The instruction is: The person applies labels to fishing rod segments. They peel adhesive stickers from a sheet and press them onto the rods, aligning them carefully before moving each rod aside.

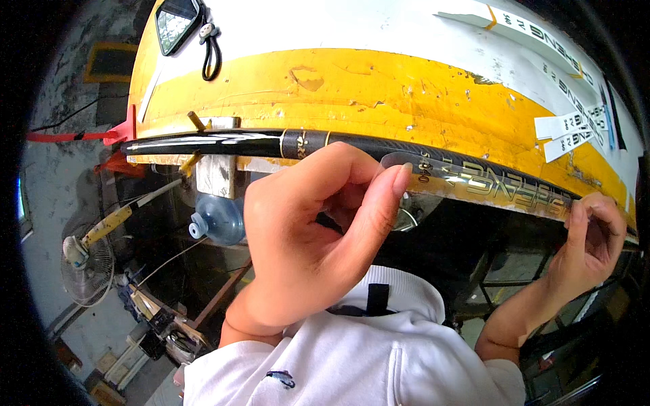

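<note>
My left hand [308, 227] pinches the left end of a clear decal strip [484, 184] between thumb and forefinger. The strip is see-through, with gold and dark lettering. At its other end my right hand [586, 240] pinches it in the same way. The strip is stretched between both hands, just in front of a black glossy rod [223, 143] with gold rings and a carbon weave. That rod lies along the near edge of the table. Whether the strip touches the rod, I cannot tell.
White printed label strips [565, 128] lie on the yellow-and-white table [379, 88] at right. A dark-rimmed phone-like object [177, 26] with a black strap is at far left. Wooden pegs, a red clamp [120, 133], a blue water jug [220, 220] and a fan [88, 271] are leftward.
</note>
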